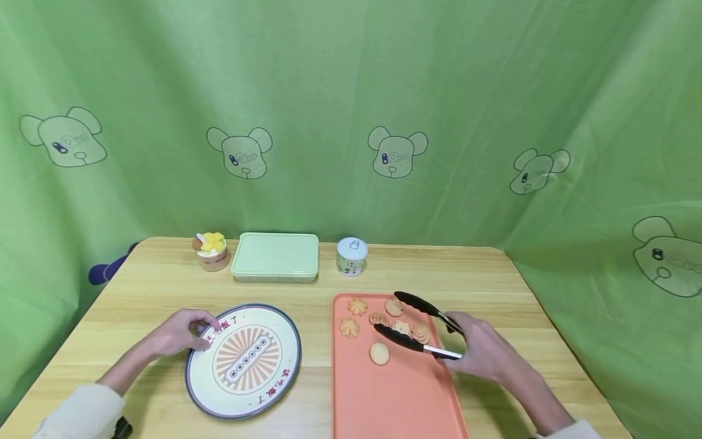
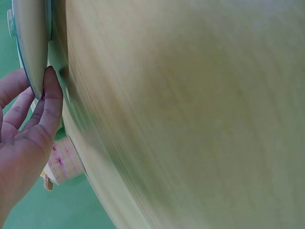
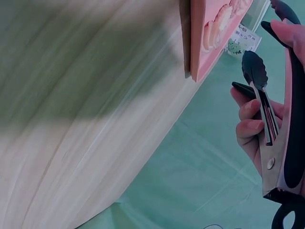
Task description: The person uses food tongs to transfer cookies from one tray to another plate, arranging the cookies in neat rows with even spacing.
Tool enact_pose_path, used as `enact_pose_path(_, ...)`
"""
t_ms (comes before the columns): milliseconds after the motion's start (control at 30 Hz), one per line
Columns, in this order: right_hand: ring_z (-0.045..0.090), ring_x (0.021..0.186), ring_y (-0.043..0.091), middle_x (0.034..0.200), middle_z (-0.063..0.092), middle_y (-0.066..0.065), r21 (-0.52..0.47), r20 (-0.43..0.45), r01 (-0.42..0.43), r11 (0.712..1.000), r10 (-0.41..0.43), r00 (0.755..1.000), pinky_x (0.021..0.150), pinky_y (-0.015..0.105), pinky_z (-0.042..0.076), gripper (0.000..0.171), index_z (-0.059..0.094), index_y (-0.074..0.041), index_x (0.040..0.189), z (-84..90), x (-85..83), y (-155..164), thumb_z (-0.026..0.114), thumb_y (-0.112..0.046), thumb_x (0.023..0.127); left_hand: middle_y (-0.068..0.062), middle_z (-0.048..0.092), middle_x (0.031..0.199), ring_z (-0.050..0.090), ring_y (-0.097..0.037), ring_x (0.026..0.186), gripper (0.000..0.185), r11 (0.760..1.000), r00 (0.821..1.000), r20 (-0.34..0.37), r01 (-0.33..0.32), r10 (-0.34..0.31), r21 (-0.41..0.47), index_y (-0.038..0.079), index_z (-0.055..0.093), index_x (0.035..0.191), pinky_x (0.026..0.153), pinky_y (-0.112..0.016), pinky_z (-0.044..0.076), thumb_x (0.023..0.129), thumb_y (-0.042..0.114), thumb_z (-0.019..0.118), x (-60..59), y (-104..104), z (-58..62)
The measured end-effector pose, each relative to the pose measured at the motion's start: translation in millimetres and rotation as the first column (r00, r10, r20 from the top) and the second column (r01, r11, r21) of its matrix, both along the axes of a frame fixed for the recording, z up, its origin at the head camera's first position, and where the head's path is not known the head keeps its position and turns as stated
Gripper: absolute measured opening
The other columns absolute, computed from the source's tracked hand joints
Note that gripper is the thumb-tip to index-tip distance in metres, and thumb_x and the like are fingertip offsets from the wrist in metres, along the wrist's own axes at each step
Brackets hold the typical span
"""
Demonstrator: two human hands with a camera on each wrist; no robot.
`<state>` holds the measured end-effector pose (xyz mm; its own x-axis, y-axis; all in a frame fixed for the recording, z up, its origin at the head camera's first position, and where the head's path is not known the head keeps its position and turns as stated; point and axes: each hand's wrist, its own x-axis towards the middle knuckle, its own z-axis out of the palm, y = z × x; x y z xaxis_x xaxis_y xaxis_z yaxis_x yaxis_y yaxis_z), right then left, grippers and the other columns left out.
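Note:
My left hand (image 1: 183, 333) pinches the left rim of a round white plate (image 1: 285, 347) with red writing and a striped centre. In the left wrist view the plate (image 2: 32, 43) appears edge-on, thumb on one side and fingers on the other. My right hand (image 1: 481, 347) grips black-and-silver tongs (image 1: 439, 350), whose tips are spread apart over the pink tray (image 1: 384, 402). Between and around the tips lie several cookies, among them a plain round cookie (image 1: 379, 353) and a swirled cookie (image 1: 420, 333). Nothing is caught between the tong tips.
Along the back of the wooden table (image 1: 439, 268) stand a dessert cup (image 1: 212, 253) with yellow topping, a pale green lidded box (image 1: 276, 256) and a small white can (image 1: 351, 256). Green curtains (image 1: 329, 91) enclose the back and sides.

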<state>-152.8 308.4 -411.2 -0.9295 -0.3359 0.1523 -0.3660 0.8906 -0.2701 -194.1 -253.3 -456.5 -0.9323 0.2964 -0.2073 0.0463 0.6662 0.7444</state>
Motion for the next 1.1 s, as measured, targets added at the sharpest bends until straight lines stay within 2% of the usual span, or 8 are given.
enact_pose_path(333,0.066,0.092,0.027,0.11,0.067,0.015,0.037,0.017,-0.053,0.998,0.052,0.999,0.076,0.042,0.056,0.076,0.057,0.0,0.12,-2.2,11.9,-8,0.084,-0.038,0.06,-0.011,0.064,0.105,0.056,-0.02,0.089,0.035,1.0,1.0,-0.001,0.009,-0.009,0.01,0.005,0.067,0.102,0.074,-0.028,0.048,0.068,0.001,0.075,-1.0,0,-1.0)
enact_pose_path(400,0.064,0.084,0.019,0.103,0.069,0.01,0.042,0.029,-0.067,0.997,0.066,0.997,0.07,0.036,0.056,0.072,0.058,-0.002,0.118,-1.6,14.4,-10,0.084,-0.037,0.061,-0.011,0.064,0.105,0.056,-0.02,0.089,0.035,1.0,1.0,-0.004,0.01,-0.01,0.006,0.005,0.067,0.102,0.075,-0.029,0.048,0.068,0.001,0.075,-1.2,0,-1.1)
enact_pose_path(533,0.053,0.073,0.009,0.091,0.066,0.0,0.046,0.049,-0.086,0.995,0.084,0.995,0.061,0.026,0.047,0.064,0.06,-0.007,0.115,-1.3,19.2,-12,0.083,-0.036,0.062,-0.011,0.064,0.105,0.056,-0.02,0.09,0.034,1.0,1.0,-0.006,0.011,-0.011,-0.005,0.006,0.067,0.101,0.076,-0.03,0.048,0.069,0.001,0.075,-1.8,0,-1.3)
enact_pose_path(933,0.047,0.066,0.006,0.08,0.06,-0.006,0.077,0.116,-0.079,0.994,0.07,0.991,0.055,0.021,0.04,0.057,0.06,-0.01,0.109,-3.2,27.2,-16,0.083,-0.036,0.063,-0.009,0.064,0.104,0.054,-0.02,0.089,0.033,1.0,1.0,-0.001,0.007,-0.007,-0.012,0.007,0.067,0.1,0.076,-0.031,0.047,0.069,0.001,0.075,-2.6,0,-1.6)
enact_pose_path(1100,0.05,0.07,0.006,0.084,0.062,-0.008,0.095,0.153,-0.08,0.992,0.065,0.986,0.058,0.024,0.044,0.055,0.06,-0.012,0.11,-4.3,28.0,-17,0.082,-0.035,0.065,-0.009,0.063,0.102,0.054,-0.02,0.089,0.032,1.0,1.0,-0.003,0.012,-0.012,-0.012,0.006,0.067,0.1,0.077,-0.032,0.046,0.069,0.001,0.075,-2.0,0,-1.0)
